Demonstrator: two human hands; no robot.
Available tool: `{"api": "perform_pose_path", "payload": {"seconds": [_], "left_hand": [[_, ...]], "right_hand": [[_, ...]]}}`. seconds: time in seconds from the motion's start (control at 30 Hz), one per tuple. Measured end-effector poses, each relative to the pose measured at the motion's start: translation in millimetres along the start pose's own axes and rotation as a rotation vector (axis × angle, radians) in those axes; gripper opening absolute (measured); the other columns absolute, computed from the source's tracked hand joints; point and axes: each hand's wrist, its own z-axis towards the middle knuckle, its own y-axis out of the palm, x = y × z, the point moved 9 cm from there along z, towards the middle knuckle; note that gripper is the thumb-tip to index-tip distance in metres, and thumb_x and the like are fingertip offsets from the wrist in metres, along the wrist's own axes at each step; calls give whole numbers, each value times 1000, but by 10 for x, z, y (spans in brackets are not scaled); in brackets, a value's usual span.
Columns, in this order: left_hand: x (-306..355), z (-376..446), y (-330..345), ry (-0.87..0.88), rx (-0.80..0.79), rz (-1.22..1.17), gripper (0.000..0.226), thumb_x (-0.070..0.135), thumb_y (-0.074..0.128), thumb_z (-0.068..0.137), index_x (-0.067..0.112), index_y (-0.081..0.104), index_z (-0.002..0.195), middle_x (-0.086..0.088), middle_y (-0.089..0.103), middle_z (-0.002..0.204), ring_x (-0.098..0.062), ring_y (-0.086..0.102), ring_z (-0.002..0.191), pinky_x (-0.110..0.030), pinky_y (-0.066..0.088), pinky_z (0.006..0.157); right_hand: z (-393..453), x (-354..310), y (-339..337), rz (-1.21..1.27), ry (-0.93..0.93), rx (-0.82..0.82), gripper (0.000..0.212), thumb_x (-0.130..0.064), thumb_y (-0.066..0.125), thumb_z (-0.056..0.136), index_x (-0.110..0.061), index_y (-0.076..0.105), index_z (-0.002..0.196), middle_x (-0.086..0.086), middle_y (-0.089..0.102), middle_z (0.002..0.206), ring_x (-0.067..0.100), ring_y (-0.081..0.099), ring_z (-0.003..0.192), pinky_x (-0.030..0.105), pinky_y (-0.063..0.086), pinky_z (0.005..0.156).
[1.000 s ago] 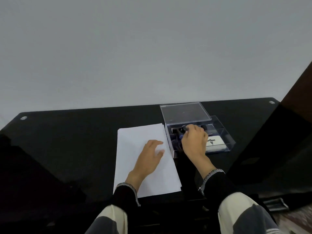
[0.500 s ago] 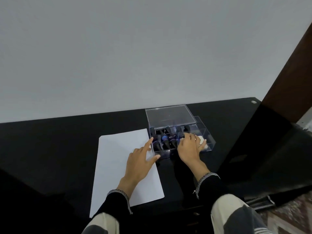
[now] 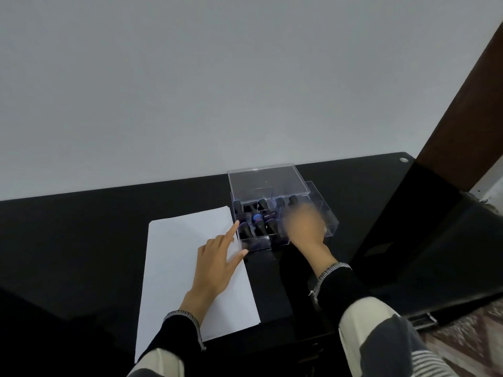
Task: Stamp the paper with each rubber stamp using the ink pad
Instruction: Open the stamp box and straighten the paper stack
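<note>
A white sheet of paper [image 3: 177, 268] lies on the black table [image 3: 81, 227]. To its right stands a clear plastic box [image 3: 330, 221] holding several dark rubber stamps [image 3: 258, 227], its clear lid [image 3: 266, 180] propped at the back. My left hand [image 3: 217, 265] rests flat on the paper's right edge, its forefinger tip touching the box's left wall. My right hand [image 3: 304, 229] is blurred by motion over the right compartment of the box; whether it holds anything cannot be seen. No ink pad is visible.
A plain grey wall rises behind the table. A dark brown wooden panel [image 3: 462, 118] stands at the right. Patterned floor [image 3: 468, 338] shows at the bottom right, past the table's edge. My knees [image 3: 381, 336] are under the front edge.
The view has swung left to right, so paper and box sit further left. My left hand slid to the paper's right edge and touches the box. My right hand is moving inside the box.
</note>
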Motion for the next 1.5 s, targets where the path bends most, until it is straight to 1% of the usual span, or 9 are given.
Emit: {"api": "perform_pose_path", "payload": {"seconds": [0.3,0.5,0.7,0.83,0.97,1.07,1.13,1.3,1.5], "left_hand": [[-21,-25,20,49,50,47,65,49,50,95,43,15,150,10,56,125,-11,47,112,-29,31,101],[-34,-17,39,73,60,69,65,50,50,95,45,14,150,11,56,119,-11,48,107,-24,27,94],[12,-29,5,93,66,82,66,52,48,95,47,10,148,11,59,117,-12,51,104,-27,33,94],[-13,11,-2,11,24,3,83,50,58,90,34,6,153,5,63,124,-17,58,110,-32,43,97],[-39,-5,-111,-62,-39,-191,61,41,57,94,30,29,147,7,59,128,-12,54,118,-35,26,115],[-101,-129,-433,-134,131,-454,20,28,52,99,32,59,118,13,60,121,1,53,113,-38,36,112],[-185,-264,-559,-251,165,-738,19,29,51,99,29,64,113,12,63,120,-1,59,110,-36,44,106],[-254,-584,-440,-284,-95,-1117,58,46,64,81,35,48,137,11,57,134,-8,55,123,-31,47,99],[-470,-733,-418,-355,-85,-1300,91,42,86,63,34,42,142,-2,56,135,-16,57,123,-24,51,91]], "right_hand": [[275,113,63,-202,157,-312,44,-20,52,90,-5,50,132,13,52,133,33,53,120,42,45,95],[314,26,-182,-286,209,-79,54,-23,62,88,2,44,132,20,36,135,32,38,122,38,41,97],[110,-282,-234,48,69,-106,56,-5,63,88,-3,32,135,22,41,135,35,50,118,37,43,81],[-87,-578,-595,155,-164,104,47,1,53,91,-13,39,133,12,51,120,28,55,100,32,39,70],[-274,-695,-802,791,-253,202,30,-6,50,96,-22,50,122,-2,54,107,14,55,95,35,52,79],[-385,-614,-340,1242,73,-27,24,-9,50,97,-22,52,116,2,60,112,15,61,94,35,56,79],[-597,-683,126,1429,271,-314,30,-5,45,99,-14,48,128,11,59,113,16,61,89,31,54,71],[-1193,-895,722,1533,373,-701,41,8,40,97,4,36,138,23,57,118,32,57,106,37,50,84],[-1587,-1035,875,1476,256,-1015,26,2,47,96,19,55,114,27,62,120,26,66,102,31,55,90]]}}
